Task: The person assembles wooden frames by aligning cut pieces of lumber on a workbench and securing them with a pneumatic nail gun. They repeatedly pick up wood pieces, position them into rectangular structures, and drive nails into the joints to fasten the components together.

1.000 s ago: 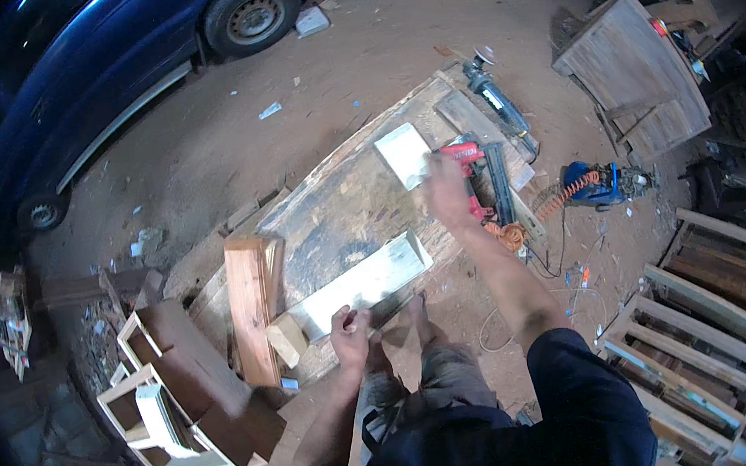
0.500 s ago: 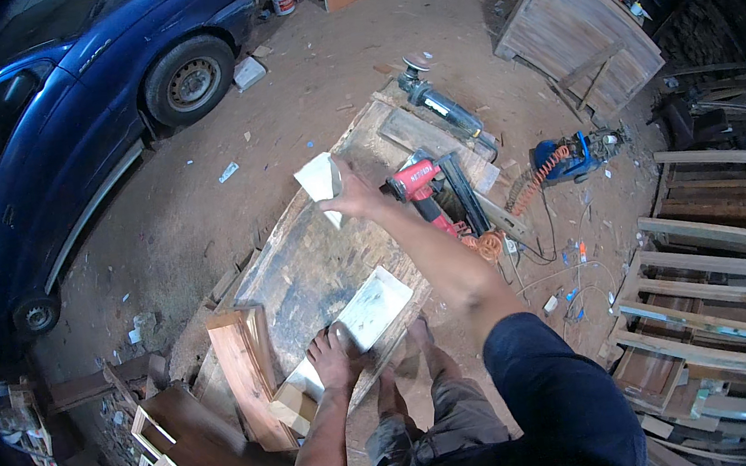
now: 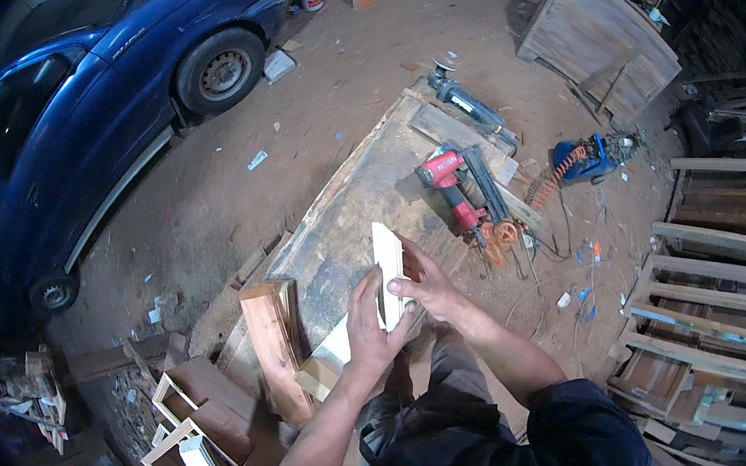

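Note:
A short, pale wooden piece [image 3: 386,254] with a stepped edge is tilted up above the near part of the workbench [image 3: 327,229]. My left hand [image 3: 368,318] grips its left side and my right hand [image 3: 425,284] its right side, thumb across the near end. Below my left wrist lies a white board [image 3: 334,344], partly hidden by my forearm. Beside it are a small light wood block [image 3: 318,377] and a stack of brown planks [image 3: 272,350]. To the right of my hands, a red and black nail gun [image 3: 458,191] rests on the bench.
An angle grinder [image 3: 472,111] lies at the bench's far end. A blue machine [image 3: 581,159] with an orange coiled hose [image 3: 560,177] stands on the floor at right. Wooden frames [image 3: 712,305] fill the right side, drawer-like boxes [image 3: 200,409] the lower left. A blue car [image 3: 108,88] is at upper left.
My right hand has come back from the bench's far left edge with the pale wooden piece. My left hand has left the white board and now grips the piece too.

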Tool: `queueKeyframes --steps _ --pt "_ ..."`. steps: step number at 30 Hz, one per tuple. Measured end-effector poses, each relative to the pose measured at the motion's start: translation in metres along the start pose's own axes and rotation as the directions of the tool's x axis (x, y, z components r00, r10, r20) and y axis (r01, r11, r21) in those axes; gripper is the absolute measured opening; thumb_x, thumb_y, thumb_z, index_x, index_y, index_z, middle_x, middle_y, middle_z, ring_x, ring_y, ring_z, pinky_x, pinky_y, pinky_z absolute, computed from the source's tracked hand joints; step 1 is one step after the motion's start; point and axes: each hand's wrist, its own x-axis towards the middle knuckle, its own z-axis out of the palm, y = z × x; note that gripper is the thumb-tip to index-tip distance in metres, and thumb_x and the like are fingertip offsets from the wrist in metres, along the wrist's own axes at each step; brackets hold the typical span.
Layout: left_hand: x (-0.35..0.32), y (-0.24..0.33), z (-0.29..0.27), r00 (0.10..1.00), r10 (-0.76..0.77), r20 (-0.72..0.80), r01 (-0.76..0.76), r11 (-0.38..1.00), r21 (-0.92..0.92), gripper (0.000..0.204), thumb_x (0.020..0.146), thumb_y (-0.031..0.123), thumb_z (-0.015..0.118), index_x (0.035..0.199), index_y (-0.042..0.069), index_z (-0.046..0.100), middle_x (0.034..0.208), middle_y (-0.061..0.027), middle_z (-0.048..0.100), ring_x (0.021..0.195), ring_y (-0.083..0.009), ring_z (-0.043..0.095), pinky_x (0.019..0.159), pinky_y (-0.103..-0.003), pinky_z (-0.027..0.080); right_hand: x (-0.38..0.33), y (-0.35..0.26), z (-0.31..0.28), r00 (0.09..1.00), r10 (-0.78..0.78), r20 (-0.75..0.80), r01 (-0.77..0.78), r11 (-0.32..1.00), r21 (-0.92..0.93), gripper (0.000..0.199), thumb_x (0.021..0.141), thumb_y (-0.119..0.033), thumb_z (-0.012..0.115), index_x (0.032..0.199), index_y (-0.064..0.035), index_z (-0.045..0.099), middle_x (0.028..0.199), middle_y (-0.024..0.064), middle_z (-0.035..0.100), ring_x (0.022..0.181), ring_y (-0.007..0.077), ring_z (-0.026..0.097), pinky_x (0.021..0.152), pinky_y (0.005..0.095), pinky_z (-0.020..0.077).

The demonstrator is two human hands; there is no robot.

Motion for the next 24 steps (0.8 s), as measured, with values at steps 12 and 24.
queueKeyframes --steps 12,24 --pt "-0.028 0.009 0.022 0.571 -0.601 0.560 0.561 -0.213 -0.800 0.057 0.101 0.016 0.061 0.150 -0.001 0.037 0.137 -0.0134 0.059 0.124 -0.0242 0.060 0.103 -0.039 0.052 -0.101 0.055 -0.051 0.948 0.213 -0.237 -0.132 0.939 0.316 0.062 0.091 -0.019 0.075 0.141 0.0059 0.047 0.122 0.0109 0.065 0.104 0.0184 0.066 0.091 0.0381 0.0538" --pt "-0.017 -0.015 0.042 0.463 -0.514 0.722 0.531 -0.492 -0.690 0.049 0.103 0.025 0.058 0.145 0.002 0.047 0.133 -0.0105 0.065 0.119 -0.0198 0.066 0.101 -0.035 0.056 -0.078 0.033 -0.038 0.950 0.120 -0.289 -0.077 0.985 0.156 0.060 0.094 -0.012 0.075 0.142 0.0082 0.046 0.125 0.0113 0.062 0.115 0.0186 0.062 0.096 0.0342 0.0547"
